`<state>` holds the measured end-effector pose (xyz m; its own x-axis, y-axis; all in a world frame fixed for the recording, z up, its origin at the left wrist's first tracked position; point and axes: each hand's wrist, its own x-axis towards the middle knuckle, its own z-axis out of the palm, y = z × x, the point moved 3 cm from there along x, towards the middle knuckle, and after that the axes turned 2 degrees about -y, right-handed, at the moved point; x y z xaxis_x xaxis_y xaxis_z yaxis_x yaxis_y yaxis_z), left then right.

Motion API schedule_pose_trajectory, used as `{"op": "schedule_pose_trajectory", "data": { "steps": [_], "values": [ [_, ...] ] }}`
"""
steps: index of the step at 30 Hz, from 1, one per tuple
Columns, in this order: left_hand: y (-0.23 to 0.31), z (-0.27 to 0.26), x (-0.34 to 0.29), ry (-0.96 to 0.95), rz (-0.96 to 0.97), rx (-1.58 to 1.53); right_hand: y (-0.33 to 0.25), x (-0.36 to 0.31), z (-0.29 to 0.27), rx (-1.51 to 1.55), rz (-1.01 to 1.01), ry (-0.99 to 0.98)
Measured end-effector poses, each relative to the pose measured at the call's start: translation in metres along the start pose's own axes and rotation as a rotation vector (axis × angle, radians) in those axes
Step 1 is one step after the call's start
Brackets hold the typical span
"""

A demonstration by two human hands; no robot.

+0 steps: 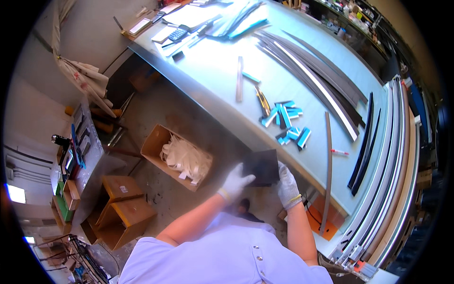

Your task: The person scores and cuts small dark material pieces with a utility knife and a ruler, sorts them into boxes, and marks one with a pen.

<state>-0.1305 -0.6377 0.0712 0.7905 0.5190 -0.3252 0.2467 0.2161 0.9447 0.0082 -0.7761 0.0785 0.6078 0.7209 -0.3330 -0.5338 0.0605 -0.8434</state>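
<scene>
Fingers of both gloved hands are closed on a dark square sheet: I see the left hand pinching its lower left edge and the right hand gripping its right side. The sheet hangs in the air, off the near edge of the workbench, over bare floor.

My worry, as a judgement: the grip sits only on the edges, and gloves dull the feel, so the sheet could slip and drop to the floor. Just beside it on the bench lie small blue-and-white pieces; a swing of the sheet could sweep them off the edge. A long grey strip also lies close to the right hand and could be knocked.

From largest to smallest: the long pale workbench fills the upper right, carrying long curved grey strips and rails along its far side. The concrete floor lies below, holding an open cardboard box of white strips and empty brown boxes. A calculator sits at the far end, and a red-and-white marker lies near the long strip.
</scene>
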Motion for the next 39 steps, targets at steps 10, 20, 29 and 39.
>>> {"op": "schedule_pose_trajectory", "data": {
  "steps": [10,20,29,39],
  "values": [
    [0.017,0.012,0.123,-0.072,0.495,0.578,0.022,0.077,-0.048,-0.363,-0.278,0.155],
    [-0.013,0.032,0.197,-0.288,0.531,0.68,0.033,0.115,-0.036,-0.419,-0.399,0.356],
    [-0.011,0.012,0.211,-0.269,0.471,0.699,0.049,0.122,-0.049,-0.617,-0.303,0.427],
    [0.022,-0.146,0.284,0.188,0.163,0.375,0.0,0.14,-0.117,-1.456,-0.282,0.841]
  ]
}}
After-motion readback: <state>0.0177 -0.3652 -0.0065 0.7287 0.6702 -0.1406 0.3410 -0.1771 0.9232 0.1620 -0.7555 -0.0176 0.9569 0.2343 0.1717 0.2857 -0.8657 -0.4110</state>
